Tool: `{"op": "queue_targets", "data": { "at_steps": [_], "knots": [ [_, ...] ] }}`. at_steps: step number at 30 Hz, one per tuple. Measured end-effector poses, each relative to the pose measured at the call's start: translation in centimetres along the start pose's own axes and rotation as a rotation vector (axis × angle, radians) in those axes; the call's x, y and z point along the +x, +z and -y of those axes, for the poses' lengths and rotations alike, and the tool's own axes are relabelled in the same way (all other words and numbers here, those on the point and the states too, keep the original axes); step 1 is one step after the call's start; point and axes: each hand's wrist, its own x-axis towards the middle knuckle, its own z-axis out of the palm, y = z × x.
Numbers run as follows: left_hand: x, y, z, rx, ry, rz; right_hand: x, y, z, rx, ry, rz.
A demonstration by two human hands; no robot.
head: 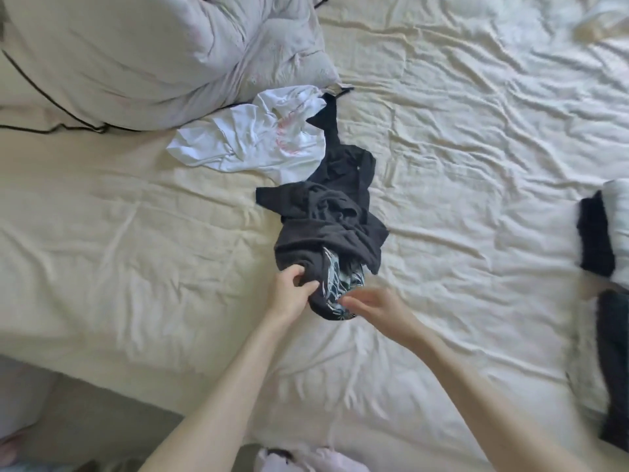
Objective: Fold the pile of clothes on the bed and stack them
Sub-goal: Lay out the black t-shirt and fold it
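Two hands at the near end of a dark bundle — two loose garments lie unfolded on the bed.

The left hand (291, 289) grips the dark garment (328, 212); the right hand (372, 306), blurred, fingers fairly straight, touches its patterned end. Beyond the hands lies one white shirt (252, 139), and further off, left, a quilt (136, 56). Far right of the right hand sit folded clothes (599, 233). The cream sheet (476, 148) is wrinkled throughout.

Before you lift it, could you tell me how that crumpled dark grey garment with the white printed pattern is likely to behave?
The crumpled dark grey garment will probably be floppy: it lies in soft folds on the bed. Where the left hand grips it, the cloth bunches, so the rest will likely dangle. It overlaps the black garment and may drag it along.
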Motion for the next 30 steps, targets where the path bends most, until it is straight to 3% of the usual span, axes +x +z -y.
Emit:
{"op": "queue_targets", "data": {
  "at_steps": [4,9,13,17,23,26,28,30],
  "knots": [
    [-6.6,-4.8,0.1,0.244,0.189,-0.037,-1.9,1.1,1.4,-0.002,0.089,-0.217],
    [-11.7,-11.0,-2.7,0.332,0.338,-0.032,-1.8,3.8,6.0,-0.224,-0.111,-0.14],
    [-14.9,-15.2,-5.4,0.36,0.484,-0.093,-1.2,5.3,10.4,-0.357,-0.155,-0.06],
    [-16.9,-20.5,-6.8,0.33,0.509,-0.326,-2.6,4.6,15.0,-0.203,-0.146,-0.08],
    [-18.2,-28.5,-8.2,0.363,0.489,-0.648,-5.2,2.0,28.1,-0.249,-0.32,-0.053],
    [-19.2,-30.3,-8.9,0.232,0.503,-0.782,-6.2,2.0,33.8,-0.029,-0.32,-0.097],
    [-20.7,-29.8,-9.2,0.155,0.585,-0.773,-6.4,2.7,37.3,0.106,-0.277,-0.063],
    [-22.2,-27.7,-8.9,0.14,0.696,-0.602,-6.4,3.9,40.5,0.135,-0.239,-0.071]
  ]
}}
